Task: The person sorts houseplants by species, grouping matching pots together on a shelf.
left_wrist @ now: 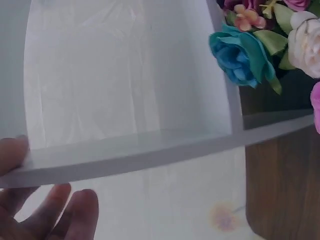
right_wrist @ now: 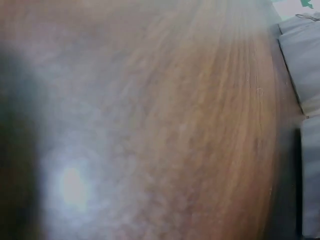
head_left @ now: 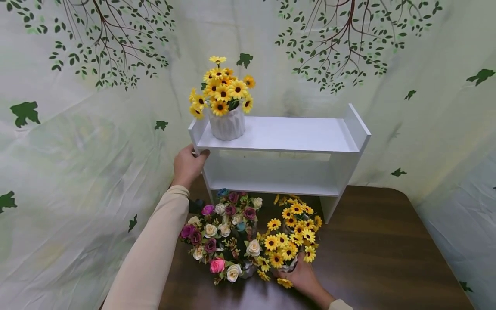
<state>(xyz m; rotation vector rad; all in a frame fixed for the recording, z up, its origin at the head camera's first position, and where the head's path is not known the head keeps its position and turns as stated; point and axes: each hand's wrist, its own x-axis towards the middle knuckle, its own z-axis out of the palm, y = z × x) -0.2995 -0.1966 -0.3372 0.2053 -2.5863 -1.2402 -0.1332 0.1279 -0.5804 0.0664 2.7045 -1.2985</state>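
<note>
A white two-tier shelf (head_left: 286,135) stands on a dark wooden table (head_left: 379,249). My left hand (head_left: 188,163) grips its left side panel, thumb on the front edge. In the left wrist view the fingers (left_wrist: 75,210) curl under a shelf board (left_wrist: 150,152). On the top tier's left end sits a white ribbed vase (head_left: 226,125) of yellow daisies. My right hand (head_left: 304,277) holds the base of a second pot of yellow daisies (head_left: 290,234) on the table in front of the shelf. The right wrist view shows only blurred table (right_wrist: 175,125).
A pot of mixed roses (head_left: 224,232) in pink, purple, cream and blue stands left of the yellow bunch, its blue rose (left_wrist: 242,52) close to the shelf. A leaf-printed cloth backdrop (head_left: 77,150) hangs behind and at both sides of the table.
</note>
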